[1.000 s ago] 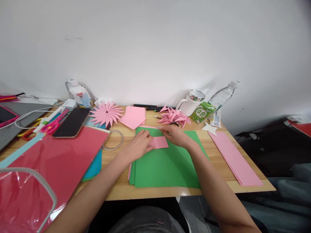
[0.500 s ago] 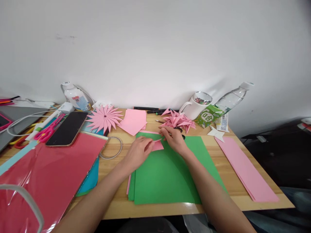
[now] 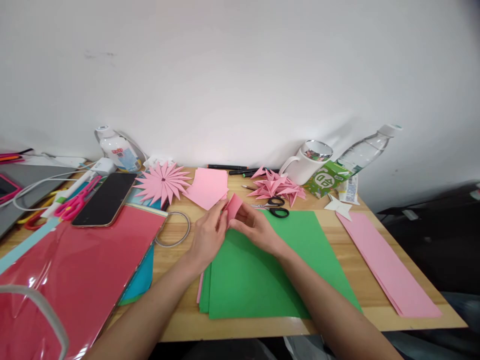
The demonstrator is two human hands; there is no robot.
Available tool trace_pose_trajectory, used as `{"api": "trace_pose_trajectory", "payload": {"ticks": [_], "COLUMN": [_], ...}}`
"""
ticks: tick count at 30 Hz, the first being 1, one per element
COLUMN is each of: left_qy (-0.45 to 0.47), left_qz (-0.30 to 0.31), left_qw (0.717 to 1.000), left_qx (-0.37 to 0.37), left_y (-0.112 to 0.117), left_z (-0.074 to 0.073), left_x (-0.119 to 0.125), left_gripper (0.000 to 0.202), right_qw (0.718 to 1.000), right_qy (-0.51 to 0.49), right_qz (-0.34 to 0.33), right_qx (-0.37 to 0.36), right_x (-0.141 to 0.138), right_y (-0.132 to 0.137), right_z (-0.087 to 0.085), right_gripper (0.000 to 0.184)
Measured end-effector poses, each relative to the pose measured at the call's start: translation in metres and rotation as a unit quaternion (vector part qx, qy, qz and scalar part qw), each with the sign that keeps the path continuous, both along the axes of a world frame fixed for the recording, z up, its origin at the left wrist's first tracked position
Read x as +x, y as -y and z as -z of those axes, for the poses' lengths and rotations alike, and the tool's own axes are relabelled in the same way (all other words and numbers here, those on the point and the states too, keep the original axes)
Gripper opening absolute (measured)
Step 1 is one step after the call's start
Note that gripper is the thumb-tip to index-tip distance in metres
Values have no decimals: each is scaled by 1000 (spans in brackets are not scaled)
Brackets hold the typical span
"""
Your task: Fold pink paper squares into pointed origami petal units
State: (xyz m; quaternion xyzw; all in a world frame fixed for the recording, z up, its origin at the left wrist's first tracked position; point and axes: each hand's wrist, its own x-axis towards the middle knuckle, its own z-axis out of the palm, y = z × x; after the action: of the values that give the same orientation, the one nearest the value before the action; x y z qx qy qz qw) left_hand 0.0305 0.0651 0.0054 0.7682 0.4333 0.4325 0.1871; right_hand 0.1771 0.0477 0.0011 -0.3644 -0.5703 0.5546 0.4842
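Observation:
A small folded piece of pink paper (image 3: pixel 234 206) is raised over the back left of a stack of green paper sheets (image 3: pixel 270 275). My left hand (image 3: pixel 210 231) pinches its left edge. My right hand (image 3: pixel 255 227) grips it from the right, its fingers curled behind the paper and partly hidden. Just behind my hands lies a stack of pink paper squares (image 3: pixel 208 186). Black-handled scissors (image 3: pixel 276 206) rest at the back edge of the green sheets, close to my right hand.
A pink paper star flower (image 3: pixel 163 181) and a phone (image 3: pixel 105 200) lie left. Folded pink pieces (image 3: pixel 275 186), a white mug (image 3: pixel 305 162), a green box (image 3: pixel 326 177) and a water bottle (image 3: pixel 369 150) are at the back right. Pink strips (image 3: pixel 388 265) lie along the right edge.
The pink paper has been lifted and turned upright between both hands. My right hand has moved left and toward me, uncovering the scissors.

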Motion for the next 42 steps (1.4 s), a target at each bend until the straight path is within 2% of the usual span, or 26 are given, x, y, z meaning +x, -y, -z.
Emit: {"api": "trace_pose_trajectory", "payload": {"ticks": [3, 7, 9, 12, 14, 17, 19, 21, 23, 24, 26, 28, 29, 31, 33, 35, 38, 40, 42], "left_qy": [22, 100, 188, 337, 395, 441, 458, 472, 482, 486, 485, 480, 479, 483, 488, 482, 450, 405, 328], "left_qz": [21, 18, 59, 135, 153, 152, 148, 142, 138, 139, 144, 148, 146, 135, 127, 134, 141, 120, 74], "left_qw": [999, 981, 944, 834, 777, 739, 725, 717, 711, 710, 716, 723, 725, 726, 722, 716, 729, 774, 849], "left_qx": [-43, -165, -266, -416, -465, -487, -492, -494, -493, -490, -481, -474, -472, -471, -475, -487, -497, -472, -407], "left_y": [-1, -6, -9, -11, -12, -13, -14, -15, -16, -16, -16, -15, -14, -12, -11, -9, -8, -8, -11], "left_z": [-2, -7, -10, -15, -18, -20, -19, -18, -18, -18, -18, -18, -18, -16, -14, -12, -9, -5, -1], "left_x": [1, -2, -3, -4, -4, -4, -4, -5, -5, -5, -5, -3, -3, -1, 1, 2, 3, 2, -2], "left_gripper": [31, 23, 21, 27, 30, 27, 23, 20, 19, 20, 23, 33, 38, 44, 43, 38, 37, 41, 47], "right_qw": [999, 994, 987, 983, 982, 980, 979, 971, 945, 922, 864, 821, 812, 807, 800, 791, 788, 799, 820], "right_qy": [14, 52, 58, 18, -16, -13, 25, 78, 146, 192, 298, 383, 408, 430, 443, 460, 482, 489, 488], "right_qz": [33, 98, 146, 180, 189, 197, 196, 210, 258, 288, 325, 294, 255, 163, 100, 80, 71, 42, -3], "right_qx": [2, -11, -24, -35, -23, 17, 49, 84, 137, 172, 242, 305, 330, 371, 392, 395, 376, 348, 301], "right_x": [1, 9, 12, 14, 15, 18, 20, 23, 25, 26, 27, 27, 27, 27, 27, 28, 31, 33, 34], "right_y": [-2, -7, -8, -7, -6, -6, -6, -6, -6, -5, -3, -1, -1, 0, 0, 1, 1, 2, 4], "right_z": [-1, 5, 6, 3, 0, -2, -2, -2, -2, -3, -5, -7, -8, -11, -13, -16, -19, -21, -23], "right_gripper": [36, 27, 25, 32, 43, 45, 35, 32, 38, 40, 30, 18, 17, 13, 21, 22, 5, 6, 7]}}
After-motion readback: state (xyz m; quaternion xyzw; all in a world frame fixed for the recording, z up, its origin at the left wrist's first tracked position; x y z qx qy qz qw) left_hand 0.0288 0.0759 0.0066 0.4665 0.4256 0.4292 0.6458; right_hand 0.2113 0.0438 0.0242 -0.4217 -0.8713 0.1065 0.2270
